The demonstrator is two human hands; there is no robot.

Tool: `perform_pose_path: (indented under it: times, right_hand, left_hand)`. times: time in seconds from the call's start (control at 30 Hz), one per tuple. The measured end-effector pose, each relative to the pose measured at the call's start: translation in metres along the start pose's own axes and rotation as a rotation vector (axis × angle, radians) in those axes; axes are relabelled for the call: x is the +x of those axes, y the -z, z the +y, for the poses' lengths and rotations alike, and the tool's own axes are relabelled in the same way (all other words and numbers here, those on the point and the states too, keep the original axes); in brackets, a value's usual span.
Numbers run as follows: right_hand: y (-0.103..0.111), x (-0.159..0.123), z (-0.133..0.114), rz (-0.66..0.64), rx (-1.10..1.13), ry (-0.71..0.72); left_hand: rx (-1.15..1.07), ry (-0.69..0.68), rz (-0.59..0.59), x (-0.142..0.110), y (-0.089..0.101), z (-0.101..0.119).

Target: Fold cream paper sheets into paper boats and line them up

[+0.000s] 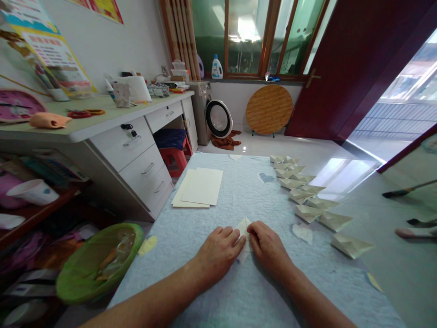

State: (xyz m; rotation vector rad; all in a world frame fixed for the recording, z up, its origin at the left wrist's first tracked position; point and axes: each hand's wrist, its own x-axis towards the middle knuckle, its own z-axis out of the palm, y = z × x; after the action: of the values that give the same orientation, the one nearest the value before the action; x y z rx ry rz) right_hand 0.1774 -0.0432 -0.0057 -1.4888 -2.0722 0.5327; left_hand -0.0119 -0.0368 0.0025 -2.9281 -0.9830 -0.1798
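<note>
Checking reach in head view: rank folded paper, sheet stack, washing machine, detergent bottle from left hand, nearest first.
From the left hand:
1. Folded paper, pressed under it.
2. Sheet stack, ahead on the table.
3. Washing machine, past the table's far end.
4. Detergent bottle, on the windowsill.

The left hand (217,255) and right hand (269,249) lie palm down, low in the view at about 6 o'clock, with their fingers slightly bent and angled inward, the left's toward 2 o'clock and the right's toward 10 o'clock. The left fingers (232,237) and right fingers (255,230) come close together, with a narrow gap between them. The bare left forearm (143,306) reaches in from 7 o'clock and the bare right forearm (316,300) from 5 o'clock, both wrists nearly straight.
</note>
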Motion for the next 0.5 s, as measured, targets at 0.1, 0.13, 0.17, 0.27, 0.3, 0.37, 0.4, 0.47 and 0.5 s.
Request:
perform_pose_path:
  times: [0.1,0.13,0.17,0.27,0.3,0.37,0.4,0.47,0.5]
  right_hand:
    - [-0.001,0.001,-0.003,0.006,-0.063,-0.028]
    - [-0.001,0.000,-0.004,0.009,-0.089,-0.035]
    - [-0.001,0.000,-0.006,0.012,-0.114,-0.040]
    - [-0.002,0.001,-0.011,0.012,-0.171,-0.066]
    - [-0.003,0.001,-0.012,0.011,-0.184,-0.081]
    - [-0.004,0.003,-0.015,0.008,-0.208,-0.116]
    - [-0.005,0.004,-0.017,0.005,-0.221,-0.134]
    - [-0.007,0.006,-0.020,0.000,-0.245,-0.155]
    - [-0.007,0.007,-0.022,-0.001,-0.259,-0.160]
  left_hand:
    - [0.038,0.007,-0.002,-0.006,0.000,0.001]
    - [0.049,0.012,-0.005,-0.008,0.001,0.001]
    - [0.059,0.018,-0.009,-0.011,0.001,0.001]
    - [0.081,0.039,-0.023,-0.018,0.004,0.001]
    - [0.089,0.045,-0.028,-0.020,0.004,0.001]
    - [0.101,0.053,-0.042,-0.023,0.005,0.001]
    - [0.104,0.056,-0.048,-0.024,0.005,0.001]
    - [0.103,0.059,-0.055,-0.026,0.004,0.001]
    - [0.102,0.060,-0.054,-0.026,0.004,0.002]
